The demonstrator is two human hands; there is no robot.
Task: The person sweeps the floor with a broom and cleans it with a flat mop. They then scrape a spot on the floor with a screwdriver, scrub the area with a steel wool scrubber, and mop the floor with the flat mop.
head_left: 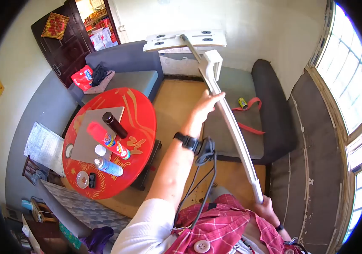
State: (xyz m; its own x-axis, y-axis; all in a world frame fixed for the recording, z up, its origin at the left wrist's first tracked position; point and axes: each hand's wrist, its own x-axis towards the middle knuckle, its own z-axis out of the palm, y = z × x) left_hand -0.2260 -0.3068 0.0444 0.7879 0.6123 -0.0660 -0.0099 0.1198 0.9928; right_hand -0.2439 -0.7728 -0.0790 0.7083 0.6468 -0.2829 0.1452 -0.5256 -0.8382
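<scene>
A flat mop (236,129) with a white handle is held up at a slant in front of me. Its wide white head (208,39) is at the far end, in front of the pale wall, with several dark oval fittings on it. My left hand (206,105) is closed round the upper part of the handle, and a dark watch is on that wrist. Lower down, near my apron, my right hand (266,208) grips the handle's near end; some of its fingers are hidden. A dark cable (206,152) hangs beside my left forearm.
On the left stands a round red table (140,108) with a dark bottle (114,124), spray cans (109,166) and a glass ashtray (82,179). A sofa (121,53) is behind it. A can (242,103) and red strap (251,127) lie on the right-hand sofa (274,110), near the window.
</scene>
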